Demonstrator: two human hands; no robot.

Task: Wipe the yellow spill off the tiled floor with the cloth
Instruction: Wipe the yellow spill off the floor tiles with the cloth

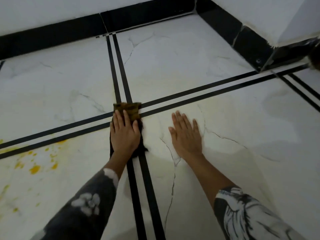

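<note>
A dark cloth (130, 109), stained yellow-brown at its far end, lies on the white tiled floor (181, 54) where two pairs of black strips cross. My left hand (124, 133) presses flat on the cloth with straight fingers. My right hand (186, 135) rests flat on the bare tile to the right, fingers spread, holding nothing. The yellow spill (35, 168) is spattered in drops and smears on the tile at the lower left, well left of the cloth. Faint yellowish film shows on the tiles around both hands.
A black skirting (52, 33) runs along the white wall at the back and turns round a wall corner (270, 44) at the upper right. A dark blurred object (315, 58) sits at the right edge. Black double strips (207, 94) divide the tiles.
</note>
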